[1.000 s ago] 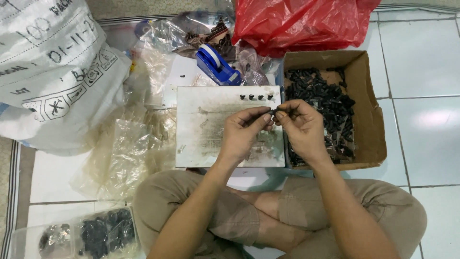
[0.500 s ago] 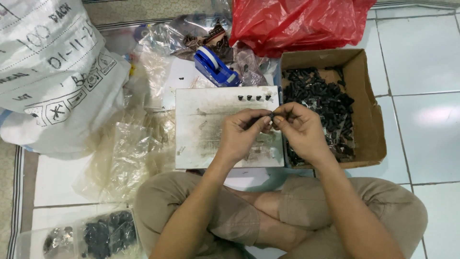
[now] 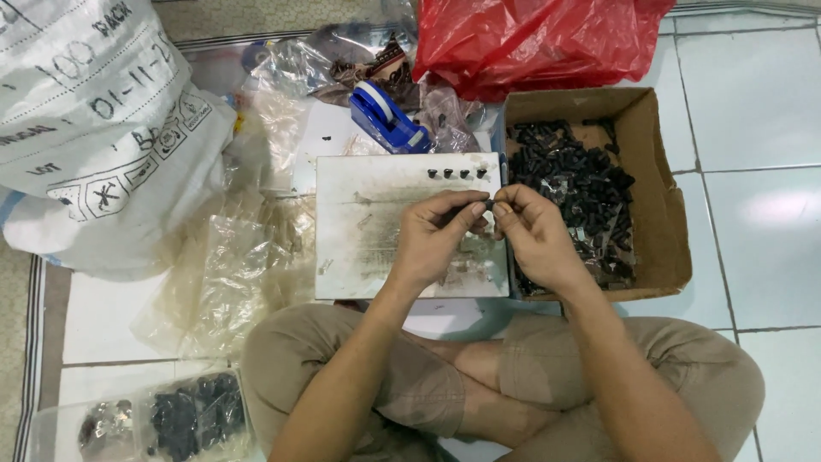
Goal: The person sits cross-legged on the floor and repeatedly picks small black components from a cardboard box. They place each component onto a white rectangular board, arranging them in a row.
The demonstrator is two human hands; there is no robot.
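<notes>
Screws are what I work with: my left hand [image 3: 432, 235] and right hand [image 3: 528, 235] pinch one small black piece [image 3: 489, 206] mid-frame, fingertips together for control.

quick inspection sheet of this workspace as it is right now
surface: scuffed white board on a tiled floor, in front of crossed legs
job's things: small black part pinched between both hands; four black parts in a row on the board; cardboard box of black parts to the right
clutter: blue tape dispenser, red plastic bag, white woven sack, clear plastic bags, bagged dark parts
grippers: left hand and right hand meet fingertip to fingertip on the small part
cables: nothing seen
surroundings: no other person in view
</notes>
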